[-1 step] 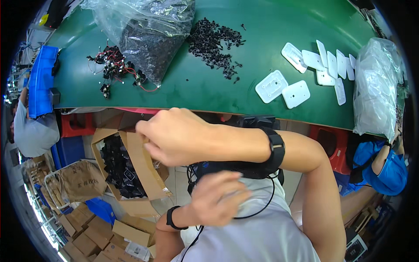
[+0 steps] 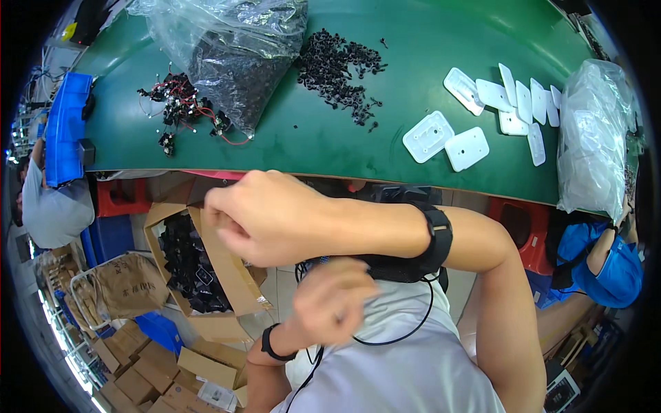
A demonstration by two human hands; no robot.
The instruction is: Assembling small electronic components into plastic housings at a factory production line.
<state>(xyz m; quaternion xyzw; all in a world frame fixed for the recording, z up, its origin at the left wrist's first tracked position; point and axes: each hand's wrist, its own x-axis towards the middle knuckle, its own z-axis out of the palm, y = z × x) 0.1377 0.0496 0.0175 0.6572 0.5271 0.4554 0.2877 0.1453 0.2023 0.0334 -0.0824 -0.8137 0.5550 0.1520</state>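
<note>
A worker's bare right hand [image 2: 265,219] and bare left hand [image 2: 332,303] hang before the near edge of a long green work table [image 2: 344,153], both having slid a little to the left since the earlier frame, the left one also slightly farther from the body, while the goods on the tabletop lie as they did. Two black wristbands, one on the right wrist [image 2: 438,239] and one on the left [image 2: 270,344], mark the pair of arms. Nearest the right hand, below the table on the left, stands one open brown cardboard box [image 2: 231,268] filled with black parts [image 2: 189,265] too jumbled to count. Across the table, left to right, are one blue plastic bin [image 2: 67,127], one tangle of small black-and-white connectors with red wires [image 2: 177,100], one clear plastic bag of dark pieces [image 2: 237,79], one loose heap of small black plastic pieces [image 2: 336,62], about eleven white rectangular plastic covers [image 2: 467,149], two of them lying nearer than the rest, and one bulky translucent plastic bag [image 2: 593,131]. The right hand's fingers curl inward, back of the hand uppermost, hiding whatever they may hold; the left hand's fingers are bent but blurred by motion, and whether they pinch anything cannot be told. The two hands appear apart.
</note>
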